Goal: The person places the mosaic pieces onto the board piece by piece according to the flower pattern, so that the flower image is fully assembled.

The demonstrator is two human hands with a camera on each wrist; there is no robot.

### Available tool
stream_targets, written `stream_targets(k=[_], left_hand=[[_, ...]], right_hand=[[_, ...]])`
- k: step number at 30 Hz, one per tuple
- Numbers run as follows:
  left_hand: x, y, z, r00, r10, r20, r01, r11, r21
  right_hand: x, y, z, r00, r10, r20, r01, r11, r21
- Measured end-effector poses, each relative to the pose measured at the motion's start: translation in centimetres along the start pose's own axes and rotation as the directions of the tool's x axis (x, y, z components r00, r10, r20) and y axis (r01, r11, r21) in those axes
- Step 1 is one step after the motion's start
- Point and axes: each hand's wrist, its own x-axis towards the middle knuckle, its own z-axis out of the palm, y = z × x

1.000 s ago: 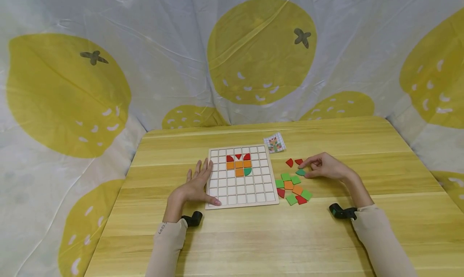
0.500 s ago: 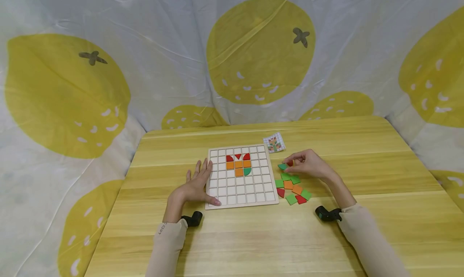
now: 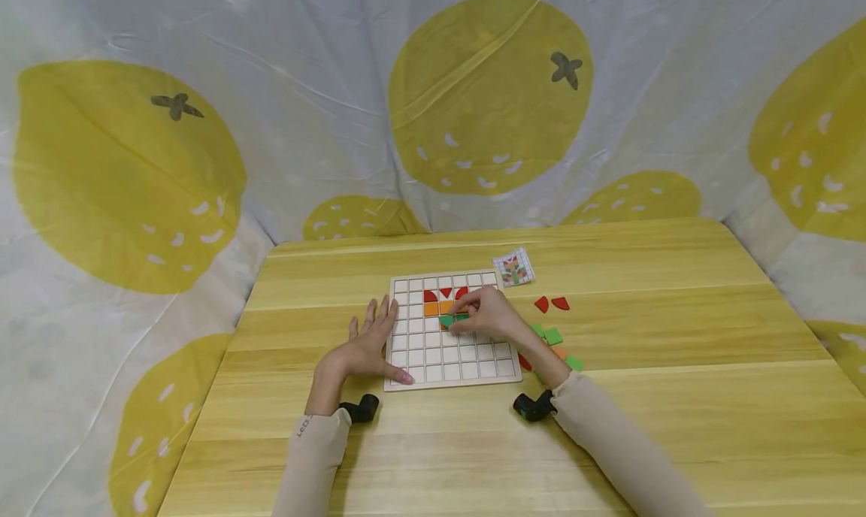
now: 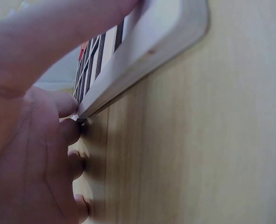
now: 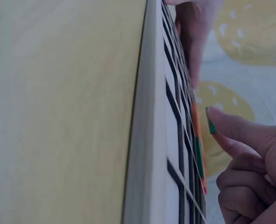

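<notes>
A curtained-off tabletop space, room type unclear: white lemon-print cloth (image 3: 433,111) hung around the far corners of a yellow-brown wooden table (image 3: 433,449)

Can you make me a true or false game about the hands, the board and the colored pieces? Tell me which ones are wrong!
1. The left hand touches the board. True.
2. The left hand is pinching a green piece. False: the right hand pinches a green piece.
3. Orange pieces are on the board. True.
4. Every red piece is on the board. False: some red pieces lie on the table.
5. The picture card is near the board's far right corner. True.
</notes>
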Motion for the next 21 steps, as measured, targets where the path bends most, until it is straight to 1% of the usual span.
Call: stream_targets(k=[3,7,15,21], left_hand=[[0.0,-0.1,0.0,1.0,0.0,0.002,0.0,1.0,0.001],[0.0,-0.1,0.0,1.0,-0.004,0.003,0.004,1.0,0.005],[0.0,0.0,-0.1,1.0,-0.012,0.009,0.012,1.0,0.001],[0.0,0.0,-0.1,1.0,-0.012,0.01,0.012,1.0,-0.001]], right_hand=[[0.8,-0.3,1.1,1.0,0.0,-0.004,0.0,1.0,-0.016],[1.4,-0.6,1.9,1.0,0.008,-0.005,-0.008,1.0,-0.017],[1.3,-0.6,2.1,1.0,0.021,-0.005,-0.021,1.0,-0.001],[1.3,-0.7,2.2,1.0,-0.025,0.011,0.025,0.999,-0.026]])
